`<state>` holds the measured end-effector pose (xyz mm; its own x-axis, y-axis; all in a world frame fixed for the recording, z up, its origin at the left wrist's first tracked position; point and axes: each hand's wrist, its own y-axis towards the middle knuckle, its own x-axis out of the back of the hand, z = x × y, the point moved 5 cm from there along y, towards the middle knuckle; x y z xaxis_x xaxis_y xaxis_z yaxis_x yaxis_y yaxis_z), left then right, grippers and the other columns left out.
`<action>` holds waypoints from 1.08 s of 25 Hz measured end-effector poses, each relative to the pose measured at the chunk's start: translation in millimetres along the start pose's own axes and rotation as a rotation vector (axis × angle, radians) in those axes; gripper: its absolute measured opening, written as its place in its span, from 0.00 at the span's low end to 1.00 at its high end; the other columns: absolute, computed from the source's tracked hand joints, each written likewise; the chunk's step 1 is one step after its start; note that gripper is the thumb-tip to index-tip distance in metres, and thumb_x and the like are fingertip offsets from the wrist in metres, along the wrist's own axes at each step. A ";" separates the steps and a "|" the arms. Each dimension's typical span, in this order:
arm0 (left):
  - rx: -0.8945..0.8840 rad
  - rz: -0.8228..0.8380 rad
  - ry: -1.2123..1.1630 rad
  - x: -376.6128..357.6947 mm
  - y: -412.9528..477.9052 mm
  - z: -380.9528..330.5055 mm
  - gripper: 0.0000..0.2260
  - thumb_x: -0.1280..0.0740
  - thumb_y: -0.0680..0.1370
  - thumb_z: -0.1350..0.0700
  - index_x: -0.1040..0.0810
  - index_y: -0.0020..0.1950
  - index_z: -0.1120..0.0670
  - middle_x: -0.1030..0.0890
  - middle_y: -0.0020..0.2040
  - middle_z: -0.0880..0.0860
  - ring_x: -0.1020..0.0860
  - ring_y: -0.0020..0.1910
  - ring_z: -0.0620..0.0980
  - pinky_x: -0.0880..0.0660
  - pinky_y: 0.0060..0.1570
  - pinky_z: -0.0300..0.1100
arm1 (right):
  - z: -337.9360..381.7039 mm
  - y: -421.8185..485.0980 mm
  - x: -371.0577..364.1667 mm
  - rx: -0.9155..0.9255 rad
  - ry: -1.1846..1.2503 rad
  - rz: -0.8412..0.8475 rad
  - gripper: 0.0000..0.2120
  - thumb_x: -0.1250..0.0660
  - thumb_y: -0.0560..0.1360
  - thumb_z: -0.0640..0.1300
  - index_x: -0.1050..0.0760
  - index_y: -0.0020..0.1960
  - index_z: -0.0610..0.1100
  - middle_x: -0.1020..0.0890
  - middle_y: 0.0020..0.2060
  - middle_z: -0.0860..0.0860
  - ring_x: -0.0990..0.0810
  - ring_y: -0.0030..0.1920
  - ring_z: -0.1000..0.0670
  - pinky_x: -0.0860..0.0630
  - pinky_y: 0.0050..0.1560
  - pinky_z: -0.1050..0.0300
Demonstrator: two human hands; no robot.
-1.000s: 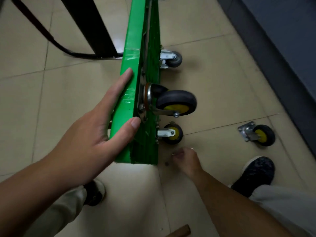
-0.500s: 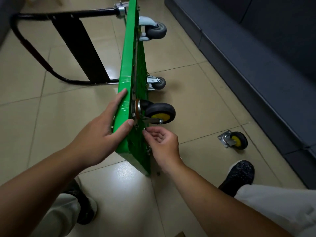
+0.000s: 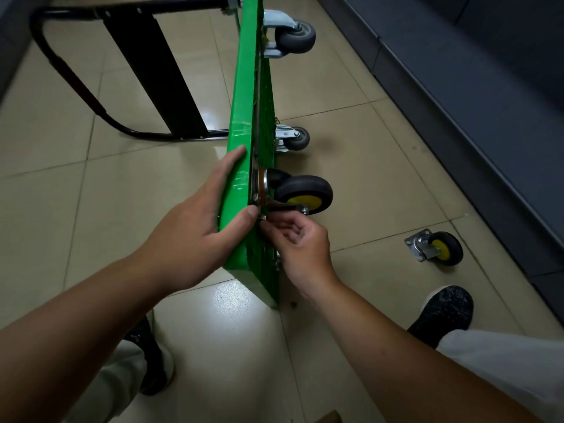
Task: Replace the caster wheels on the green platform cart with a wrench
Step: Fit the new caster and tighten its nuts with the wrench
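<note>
The right hand's (image 3: 302, 242) thumb and forefinger tips (image 3: 268, 223) are pressed together, pinching a small metal piece (image 3: 262, 220) against the bottom corner of a caster's mounting plate; it is too small to tell whether it is a nut or a bolt. The other fingers of that hand are loosely curled into the palm. Just beside it, touching the same corner, the left hand's (image 3: 195, 236) thumb hooks over the upper rim of the green platform cart (image 3: 241, 117), while its fingers lie close together and nearly straight along the rim and the deck face, so the hand grips the edge. The cart stands on its long side on the tiled floor (image 3: 91, 209), underside facing right. The yellow-hub caster (image 3: 305, 193) sits on that underside right above the right hand, its black tyre sticking out sideways. Further along the cart two grey casters are mounted, one low (image 3: 297, 138) and one at the far top corner (image 3: 296, 36). The black handle (image 3: 76, 83) lies folded out to the left. A loose yellow-hub caster (image 3: 436, 248) lies on the floor to the right, well apart from the cart, near a dark shoe (image 3: 442, 309). A dark wall base (image 3: 457, 87) runs along the right.
</note>
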<state>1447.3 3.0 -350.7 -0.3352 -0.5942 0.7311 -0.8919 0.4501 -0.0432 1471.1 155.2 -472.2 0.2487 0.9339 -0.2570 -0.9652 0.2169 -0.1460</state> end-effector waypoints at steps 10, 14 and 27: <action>-0.023 0.075 0.020 -1.3 -7.0 1.4 0.43 0.40 0.67 0.26 0.61 0.76 0.26 0.30 0.67 0.40 0.19 0.46 0.44 0.20 0.46 0.50 | 2.5 2.5 3.7 -0.059 -0.111 -0.017 0.03 0.24 0.74 0.46 0.16 0.47 0.50 0.12 0.43 0.51 0.13 0.48 0.50 0.18 0.57 0.45; -0.045 0.075 0.034 -2.6 -6.3 0.4 0.45 0.37 0.67 0.27 0.62 0.76 0.27 0.30 0.68 0.39 0.19 0.46 0.44 0.19 0.46 0.51 | 1.6 2.7 0.5 -0.037 -0.097 -0.060 0.01 0.26 0.75 0.43 0.17 0.45 0.48 0.13 0.39 0.51 0.13 0.45 0.50 0.18 0.50 0.54; -0.069 0.069 -0.008 -3.5 -6.4 1.7 0.44 0.38 0.68 0.29 0.60 0.77 0.28 0.27 0.63 0.38 0.19 0.42 0.42 0.19 0.42 0.47 | 7.2 1.9 -3.4 0.016 -0.123 -0.054 0.01 0.27 0.76 0.42 0.18 0.47 0.46 0.13 0.42 0.50 0.13 0.45 0.51 0.17 0.50 0.54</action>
<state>1453.7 1.1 -354.2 -0.3983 -0.5652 0.7224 -0.8436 0.5350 -0.0465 1467.9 154.5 -464.8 0.2899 0.9483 -0.1296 -0.9519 0.2717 -0.1414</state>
